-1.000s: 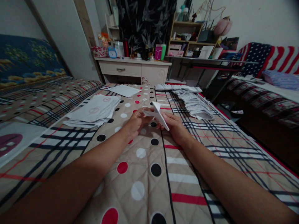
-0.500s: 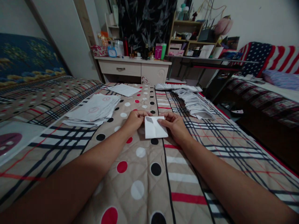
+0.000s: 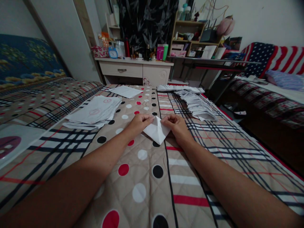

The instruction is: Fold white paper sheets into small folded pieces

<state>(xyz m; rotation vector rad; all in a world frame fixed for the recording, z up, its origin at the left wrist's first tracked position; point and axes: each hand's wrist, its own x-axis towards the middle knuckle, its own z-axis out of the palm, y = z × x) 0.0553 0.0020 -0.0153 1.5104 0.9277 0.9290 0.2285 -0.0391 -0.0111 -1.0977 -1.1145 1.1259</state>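
My left hand [image 3: 140, 124] and right hand [image 3: 176, 126] each grip the white paper [image 3: 157, 130] mid-bed [image 3: 140, 177], between the left stack [image 3: 95, 111] and right stack [image 3: 197, 106], its folded point facing near.

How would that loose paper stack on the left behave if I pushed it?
The paper stack would likely fan apart, since its edges are uneven and nothing visible binds them. Single sheets look thin, so probably floppy. Lying flat and low, it seems unlikely to tip.
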